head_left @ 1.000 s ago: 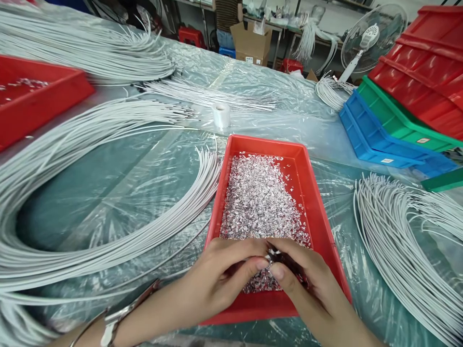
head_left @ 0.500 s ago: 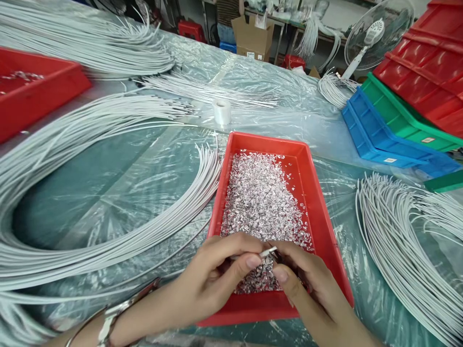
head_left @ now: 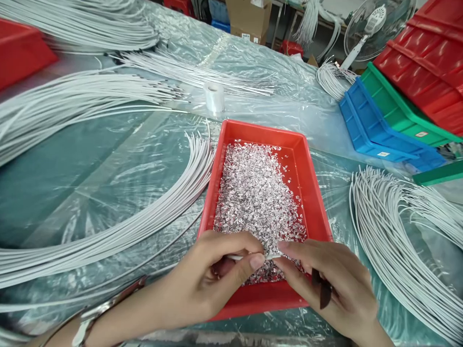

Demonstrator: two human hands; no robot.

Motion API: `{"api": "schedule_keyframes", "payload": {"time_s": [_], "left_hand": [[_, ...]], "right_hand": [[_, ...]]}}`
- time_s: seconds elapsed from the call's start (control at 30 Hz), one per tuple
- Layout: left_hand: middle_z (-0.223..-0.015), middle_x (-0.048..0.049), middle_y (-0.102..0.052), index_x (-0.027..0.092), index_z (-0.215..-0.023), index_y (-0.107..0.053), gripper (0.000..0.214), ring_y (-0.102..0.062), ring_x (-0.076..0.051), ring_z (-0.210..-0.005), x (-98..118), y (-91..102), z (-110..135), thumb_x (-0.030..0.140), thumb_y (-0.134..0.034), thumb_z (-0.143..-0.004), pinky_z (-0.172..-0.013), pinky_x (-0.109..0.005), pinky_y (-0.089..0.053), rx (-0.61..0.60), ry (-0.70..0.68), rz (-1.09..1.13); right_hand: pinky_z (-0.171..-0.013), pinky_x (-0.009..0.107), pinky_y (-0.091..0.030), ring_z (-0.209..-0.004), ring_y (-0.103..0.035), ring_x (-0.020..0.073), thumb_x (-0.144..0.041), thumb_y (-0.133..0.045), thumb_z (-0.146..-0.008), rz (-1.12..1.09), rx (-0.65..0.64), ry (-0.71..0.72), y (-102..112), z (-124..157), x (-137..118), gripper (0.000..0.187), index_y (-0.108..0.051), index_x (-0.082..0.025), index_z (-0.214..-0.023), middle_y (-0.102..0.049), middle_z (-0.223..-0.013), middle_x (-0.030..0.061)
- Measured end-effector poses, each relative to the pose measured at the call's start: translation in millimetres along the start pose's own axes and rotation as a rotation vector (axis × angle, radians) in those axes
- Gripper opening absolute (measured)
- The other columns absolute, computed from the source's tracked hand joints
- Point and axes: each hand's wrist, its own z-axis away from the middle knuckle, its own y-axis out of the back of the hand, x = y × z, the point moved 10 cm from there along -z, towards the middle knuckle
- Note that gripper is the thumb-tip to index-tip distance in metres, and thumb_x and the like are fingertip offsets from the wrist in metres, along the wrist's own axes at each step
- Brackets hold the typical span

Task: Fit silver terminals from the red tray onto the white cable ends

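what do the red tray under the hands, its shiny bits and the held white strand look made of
Red tray: likely moulded plastic, semi-gloss, from its even colour and rounded corners. Shiny bits: probably metal or foil, from their bright silvery glints. White strand: perhaps plastic-coated, smooth, evenly white; its core is hidden.

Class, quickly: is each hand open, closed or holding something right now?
Left hand: closed, pinching a white wire near its end.
Right hand: holding a dark object; whether it also grips the wire's tip cannot be told.

Red tray (head_left: 267, 295), silvery bits (head_left: 256, 197), white cable (head_left: 274, 257), green bin (head_left: 401, 107), blue bins (head_left: 376, 127)
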Motion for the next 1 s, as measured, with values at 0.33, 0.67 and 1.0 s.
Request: {"api": "schedule_keyframes", "payload": {"time_s": [0.33,0.67,1.0], "left_hand": [[-0.059,0.0039,-0.048,0.016,-0.076,-0.059,0.026,-0.039,-0.009,-0.050,-15,-9.6,-2,0.027,-0.044,-0.094,-0.041,-0.019,-0.029,-0.097,0.154,0.058],[-0.058,0.0069,-0.044,0.018,-0.078,-0.058,0.021,-0.034,-0.007,-0.048,-16,-17.1,-1,0.020,-0.044,-0.095,-0.043,-0.018,-0.028,-0.122,0.111,-0.028],[-0.078,0.0032,-0.068,0.021,-0.101,-0.060,0.014,-0.062,-0.010,-0.064,-5,-16.7,1,0.019,-0.047,-0.097,-0.057,-0.021,-0.041,-0.101,-0.060,-0.200]], "right_hand": [[-0.049,0.026,-0.044,-0.052,-0.058,0.0122,-0.015,-0.056,-0.091,0.188,-0.129,0.088,-8,4,-2,0.014,-0.062,-0.017,-0.104,-0.064,-0.065,0.0002],[-0.051,0.027,-0.042,-0.060,-0.062,0.0143,-0.010,-0.049,-0.093,0.111,-0.276,-0.008,-14,5,5,0.015,-0.057,-0.018,-0.104,-0.068,-0.078,0.0032],[-0.055,0.021,-0.039,-0.062,-0.054,0.0085,-0.004,-0.056,-0.084,-0.199,-0.398,-0.270,-26,8,28,0.022,-0.056,-0.022,-0.096,-0.060,-0.075,-0.0045]]}}
